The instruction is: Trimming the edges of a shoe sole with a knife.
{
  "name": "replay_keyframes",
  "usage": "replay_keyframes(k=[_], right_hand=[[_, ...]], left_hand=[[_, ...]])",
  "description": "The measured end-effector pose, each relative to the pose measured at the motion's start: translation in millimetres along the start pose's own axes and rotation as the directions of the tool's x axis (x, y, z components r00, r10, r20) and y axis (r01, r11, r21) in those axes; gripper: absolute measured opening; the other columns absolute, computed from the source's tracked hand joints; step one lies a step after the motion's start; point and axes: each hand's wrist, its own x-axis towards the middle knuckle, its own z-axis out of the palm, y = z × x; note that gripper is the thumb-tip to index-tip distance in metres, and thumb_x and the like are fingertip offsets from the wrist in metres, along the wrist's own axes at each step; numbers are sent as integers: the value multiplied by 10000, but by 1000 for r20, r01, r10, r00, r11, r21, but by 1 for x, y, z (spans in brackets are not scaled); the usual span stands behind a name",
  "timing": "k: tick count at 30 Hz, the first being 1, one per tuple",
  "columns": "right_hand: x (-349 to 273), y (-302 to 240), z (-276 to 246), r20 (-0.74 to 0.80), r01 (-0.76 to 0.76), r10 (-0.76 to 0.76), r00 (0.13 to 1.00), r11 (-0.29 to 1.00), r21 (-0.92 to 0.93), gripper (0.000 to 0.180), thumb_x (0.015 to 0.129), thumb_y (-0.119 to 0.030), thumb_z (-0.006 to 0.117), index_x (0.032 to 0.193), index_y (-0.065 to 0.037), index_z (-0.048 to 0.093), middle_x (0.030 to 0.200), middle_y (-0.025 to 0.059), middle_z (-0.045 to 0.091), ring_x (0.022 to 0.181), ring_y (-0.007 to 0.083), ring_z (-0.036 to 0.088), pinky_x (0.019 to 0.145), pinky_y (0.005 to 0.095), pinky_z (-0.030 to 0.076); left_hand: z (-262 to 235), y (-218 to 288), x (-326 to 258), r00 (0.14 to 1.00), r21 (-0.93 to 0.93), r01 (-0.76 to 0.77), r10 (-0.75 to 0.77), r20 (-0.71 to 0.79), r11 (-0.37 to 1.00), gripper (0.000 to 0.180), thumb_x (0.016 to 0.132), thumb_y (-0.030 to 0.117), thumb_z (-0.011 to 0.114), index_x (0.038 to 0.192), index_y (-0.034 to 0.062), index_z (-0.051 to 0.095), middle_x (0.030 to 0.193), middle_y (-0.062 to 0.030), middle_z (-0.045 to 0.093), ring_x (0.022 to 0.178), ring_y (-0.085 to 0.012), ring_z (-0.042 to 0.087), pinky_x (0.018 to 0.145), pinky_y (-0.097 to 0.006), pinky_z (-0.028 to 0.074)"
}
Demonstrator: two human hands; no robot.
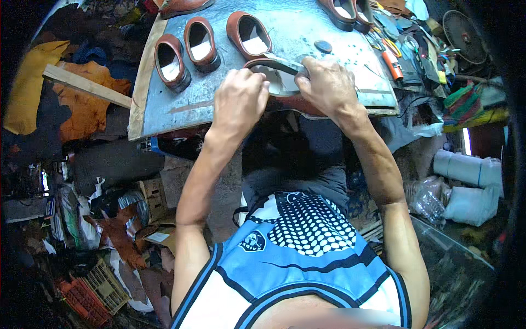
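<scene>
At the near edge of the table, a reddish-brown shoe (298, 104) is between my two hands, its pale lining showing. My left hand (239, 101) is closed at the shoe's left side, fingers curled in by the opening. My right hand (331, 88) is closed on its other side, thumb and fingers pinching the rim. A narrow pale strip (282, 62) crosses above the opening and runs to my right fingers; whether it is fixed to the shoe I cannot tell. Beyond my left hand stand brown shoes with white insoles: one shoe (171, 63), a second shoe (201, 45) and a third shoe (249, 35).
A dark oval piece (323, 46) lies on the blue-grey table (189, 109). More brown shoes (341, 13) stand at its far side. Tools, including an orange-handled one (392, 66), crowd the right edge. A wooden bar (87, 86) juts out left, near tan leather (93, 98).
</scene>
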Motion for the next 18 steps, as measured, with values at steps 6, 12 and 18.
replay_keyframes(k=[6, 12, 18], right_hand=[[10, 7, 4, 48, 52, -56, 997, 995, 82, 258, 900, -259, 621, 1005, -26, 661, 877, 204, 710, 858, 372, 705, 801, 482, 542], [38, 21, -16, -12, 437, -437, 899, 899, -11, 172, 860, -178, 624, 958, -55, 692, 897, 169, 713, 877, 355, 699, 794, 472, 541], [73, 33, -21, -114, 434, -449, 886, 891, -137, 123, 893, -130, 594, 884, -15, 635, 791, 152, 652, 697, 321, 665, 614, 435, 528]], left_hand=[[2, -20, 33, 988, 250, -3, -36, 151, 968, 316, 833, 252, 767, 1058, 44, 689, 979, -138, 679, 913, -311, 653, 817, -433, 529], [-18, -42, 36, 857, -87, 119, -57, 512, 989, 329, 860, 286, 675, 965, -21, 733, 820, -172, 708, 698, -281, 680, 680, -416, 522], [26, 5, 3, 818, -339, 575, -512, 263, 745, 268, 882, 198, 622, 1050, 8, 709, 838, -209, 715, 752, -363, 700, 725, -454, 534]])
